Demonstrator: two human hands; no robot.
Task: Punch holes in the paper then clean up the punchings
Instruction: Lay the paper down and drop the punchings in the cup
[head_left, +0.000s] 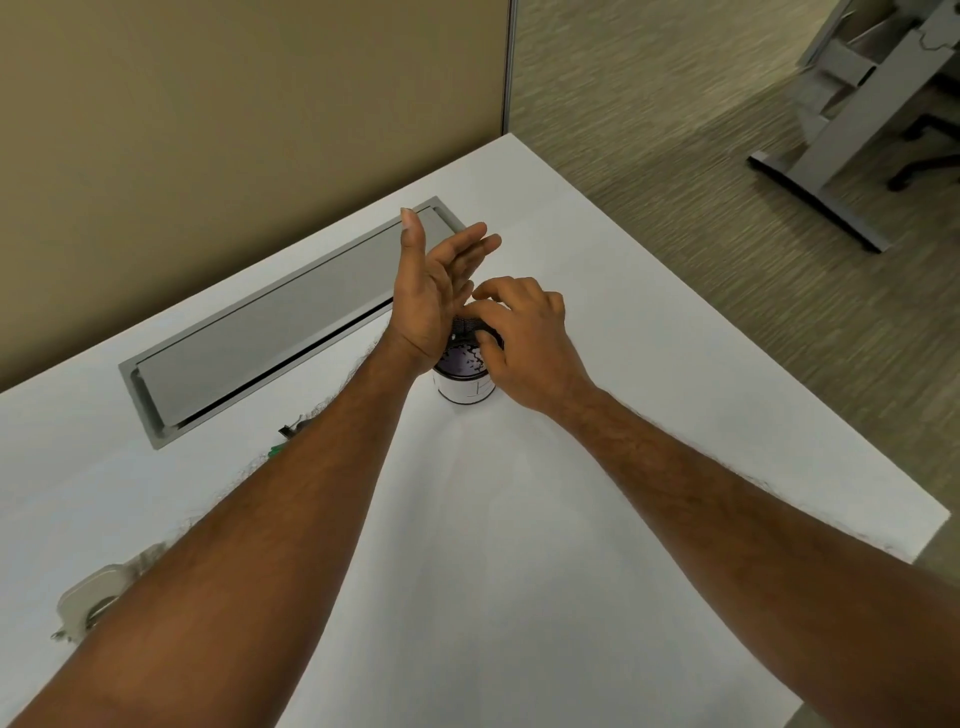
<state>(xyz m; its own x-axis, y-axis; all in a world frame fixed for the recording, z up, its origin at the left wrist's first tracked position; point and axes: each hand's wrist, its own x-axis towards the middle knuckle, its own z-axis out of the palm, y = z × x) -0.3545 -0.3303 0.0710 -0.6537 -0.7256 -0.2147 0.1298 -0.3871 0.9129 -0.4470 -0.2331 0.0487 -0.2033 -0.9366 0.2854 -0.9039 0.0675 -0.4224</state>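
Your left hand (431, 291) is held on edge above the desk (649, 374). Its fingers are straight and lie close together, the thumb points up and away from you, and it holds nothing. The heel of that palm sits right against the top of a small jar (465, 388).

Your right hand (524, 338) comes in from the other side with its fingers bent. The thumb and fingertips close round the dark ribbed top of the jar, and the fingertips also reach your left palm.

The jar stands upright on the desk between your two wrists, near the middle of the white surface. Its lower part is white, and above that is a band of purple with pale flecks. You cannot tell whether those flecks are paper bits or a printed pattern.

A long grey cable flap (270, 332) is set into the desk just beyond your left forearm. Beside that forearm lie a binder clip (291, 428) and something small and green (274, 451), both partly hidden. A grey metal hole punch (91, 597) sits at the near left edge, half under your arm. A tan partition (234, 104) backs the desk, with carpet (649, 130) to the right.
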